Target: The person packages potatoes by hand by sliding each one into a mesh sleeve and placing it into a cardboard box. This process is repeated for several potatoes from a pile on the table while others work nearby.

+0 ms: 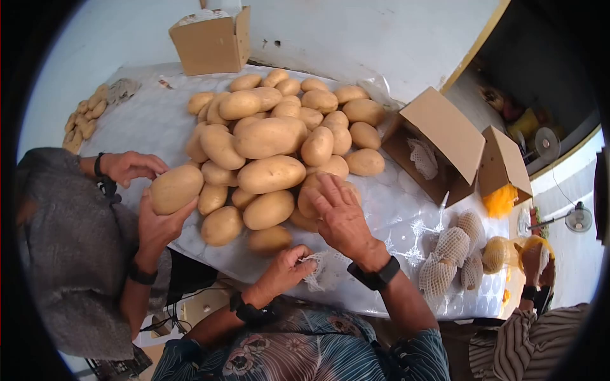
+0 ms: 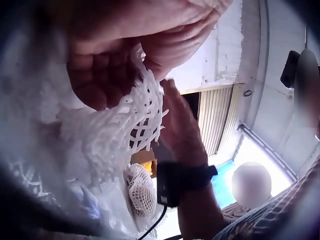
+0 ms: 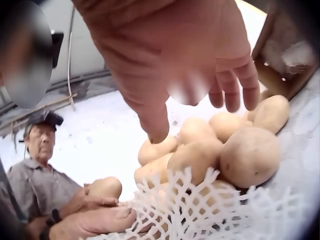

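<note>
My left hand (image 1: 283, 274) pinches a white foam net sleeve (image 1: 315, 269) at the table's near edge. In the left wrist view the sleeve (image 2: 117, 125) hangs from the curled fingers, its mesh end spreading open. My right hand (image 1: 345, 222) reaches over the near right side of a heap of potatoes (image 1: 270, 137), fingers extended above a potato (image 1: 310, 202) it partly covers. The right wrist view shows that hand (image 3: 185, 55) with fingers apart over the potatoes (image 3: 250, 156), the foam mesh (image 3: 185, 205) below.
To the left, another person's hand (image 1: 162, 222) holds a large potato (image 1: 176, 189). Net-wrapped potatoes (image 1: 438, 273) lie at right, beside a person in striped clothing (image 1: 527, 346). Cardboard boxes (image 1: 438, 127) stand at the right and a box (image 1: 206, 47) at the back. More potatoes (image 1: 86, 117) lie far left.
</note>
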Demonstrator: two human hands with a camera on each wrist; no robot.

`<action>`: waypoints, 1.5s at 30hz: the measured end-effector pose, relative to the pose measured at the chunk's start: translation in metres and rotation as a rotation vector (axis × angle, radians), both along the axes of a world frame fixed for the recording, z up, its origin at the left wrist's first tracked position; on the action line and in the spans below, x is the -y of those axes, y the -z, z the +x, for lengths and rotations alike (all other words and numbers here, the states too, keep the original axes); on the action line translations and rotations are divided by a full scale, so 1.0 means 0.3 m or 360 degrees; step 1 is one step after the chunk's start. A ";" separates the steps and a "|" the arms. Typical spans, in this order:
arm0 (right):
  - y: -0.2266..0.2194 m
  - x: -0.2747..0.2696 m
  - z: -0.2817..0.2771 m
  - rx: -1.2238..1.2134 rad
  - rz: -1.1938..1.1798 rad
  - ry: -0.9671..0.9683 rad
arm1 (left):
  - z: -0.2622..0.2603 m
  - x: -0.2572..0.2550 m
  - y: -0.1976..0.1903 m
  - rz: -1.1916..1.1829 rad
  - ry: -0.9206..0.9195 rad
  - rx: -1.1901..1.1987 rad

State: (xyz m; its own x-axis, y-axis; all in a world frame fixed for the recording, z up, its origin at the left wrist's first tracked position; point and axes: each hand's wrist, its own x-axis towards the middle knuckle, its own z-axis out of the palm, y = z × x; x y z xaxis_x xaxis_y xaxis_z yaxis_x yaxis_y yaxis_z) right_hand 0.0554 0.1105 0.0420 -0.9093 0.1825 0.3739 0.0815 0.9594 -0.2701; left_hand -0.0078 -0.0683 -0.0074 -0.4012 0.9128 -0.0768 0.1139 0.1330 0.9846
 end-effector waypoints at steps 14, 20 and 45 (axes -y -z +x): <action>0.019 -0.082 -0.092 -0.0092 -0.0132 -0.0296 | -0.001 0.026 0.073 0.0086 -0.0205 0.0045; 0.028 -0.086 -0.106 -0.0061 -0.0440 -0.0268 | 0.003 -0.004 0.060 0.0066 -0.0202 0.0056; 0.093 0.100 0.505 0.0073 -0.1724 0.0765 | 0.131 -0.238 -0.028 0.0201 0.0718 -0.0539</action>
